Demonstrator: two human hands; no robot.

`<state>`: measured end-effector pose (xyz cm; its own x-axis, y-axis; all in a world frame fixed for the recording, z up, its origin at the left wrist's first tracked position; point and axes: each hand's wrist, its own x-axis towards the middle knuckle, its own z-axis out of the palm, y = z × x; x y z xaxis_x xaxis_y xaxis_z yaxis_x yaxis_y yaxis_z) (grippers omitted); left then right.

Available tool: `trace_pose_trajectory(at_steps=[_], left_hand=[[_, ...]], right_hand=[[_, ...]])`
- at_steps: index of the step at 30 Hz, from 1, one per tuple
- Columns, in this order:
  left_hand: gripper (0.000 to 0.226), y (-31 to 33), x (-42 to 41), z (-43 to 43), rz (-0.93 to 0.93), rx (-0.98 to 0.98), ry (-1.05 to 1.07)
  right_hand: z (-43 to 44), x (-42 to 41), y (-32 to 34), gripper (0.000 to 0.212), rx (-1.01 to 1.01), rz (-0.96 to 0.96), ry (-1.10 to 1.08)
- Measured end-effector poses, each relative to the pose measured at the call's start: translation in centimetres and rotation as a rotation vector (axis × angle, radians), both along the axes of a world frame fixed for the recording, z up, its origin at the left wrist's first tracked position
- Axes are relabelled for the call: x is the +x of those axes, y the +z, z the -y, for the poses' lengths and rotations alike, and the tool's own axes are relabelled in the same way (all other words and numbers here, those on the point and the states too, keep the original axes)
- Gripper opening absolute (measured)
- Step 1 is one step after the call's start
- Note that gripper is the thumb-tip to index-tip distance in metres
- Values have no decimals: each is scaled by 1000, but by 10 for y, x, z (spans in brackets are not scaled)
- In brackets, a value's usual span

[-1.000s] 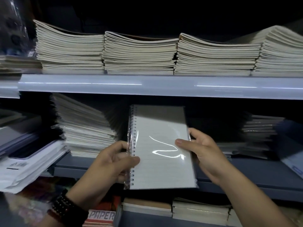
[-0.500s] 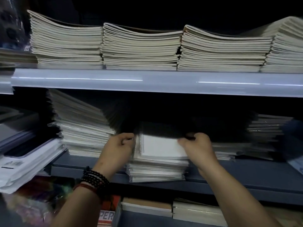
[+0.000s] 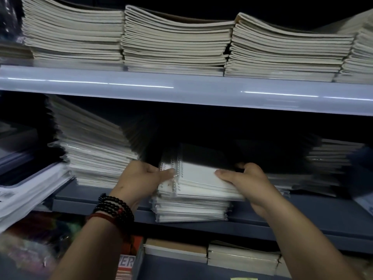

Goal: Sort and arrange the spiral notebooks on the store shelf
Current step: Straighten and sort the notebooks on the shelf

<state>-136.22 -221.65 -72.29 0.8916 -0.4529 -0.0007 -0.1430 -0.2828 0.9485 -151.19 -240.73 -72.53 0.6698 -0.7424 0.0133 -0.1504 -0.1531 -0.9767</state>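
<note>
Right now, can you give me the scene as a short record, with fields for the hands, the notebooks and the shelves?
Left hand: grips the spiral edge of the top notebooks
Right hand: grips their opposite edge, thumb on top
Spiral stack: plastic-wrapped, on the middle shelf; the top notebooks overhang it on the right
Left neighbour: leaning pile
Upper shelf: flat notebook piles side by side

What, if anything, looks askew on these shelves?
The upper spiral notebooks, gripped by the left hand and right hand, sit skewed, overhanging the lower pile to the right. The tall stack beside them leans.
</note>
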Motion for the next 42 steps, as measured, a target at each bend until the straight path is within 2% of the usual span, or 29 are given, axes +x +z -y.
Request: trace_pose_trajectory(at_steps=[2,6,11,12,13,15,18,23,27,29,31,32,33,35,36,38,40,42], left_hand=[[40,0,-1,4,28,-9,54],[10,16,-8,5,102,-154,157],[10,43,-16,-9,396,-257,309],[8,47,-18,-14,442,-267,339],[8,50,-20,-19,478,-269,367],[13,55,-21,-30,541,-255,425],[22,59,-18,-45,589,-249,520],[20,50,-15,-55,447,-394,426],[20,45,-17,-58,159,-734,313],[15,46,-20,-59,67,-796,259],[14,43,-27,-55,-20,-829,183],[13,39,-31,-51,-68,-831,134],[12,33,-35,-46,-112,-815,84],[13,19,-43,-34,-189,-747,-17],[14,13,-48,-29,-212,-704,-63],[17,4,-53,-22,-191,-598,-106],[18,1,-55,-20,-106,-498,-105],[20,1,-55,-21,-56,-435,-105]], right_hand=[[-1,-1,-1,49,23,22,10],[-4,6,-2,51,122,74,-18],[-4,9,1,49,196,94,23],[-6,10,3,55,192,82,37],[-6,11,1,71,183,73,44],[-8,12,-2,82,118,40,21],[-12,12,-4,82,-48,-32,2],[-15,4,4,67,-394,-241,3],[-22,2,6,53,-593,-375,-36],[-24,3,2,40,-659,-346,-61],[-28,6,2,25,-740,-175,-114],[-30,7,4,25,-702,-35,-140],[-33,9,8,36,-547,95,-140],[-39,10,19,53,-87,281,-45],[-38,10,20,54,85,317,4],[-34,5,18,39,146,293,38],[-28,-2,15,50,150,259,5],[-24,-9,16,46,172,291,5]])
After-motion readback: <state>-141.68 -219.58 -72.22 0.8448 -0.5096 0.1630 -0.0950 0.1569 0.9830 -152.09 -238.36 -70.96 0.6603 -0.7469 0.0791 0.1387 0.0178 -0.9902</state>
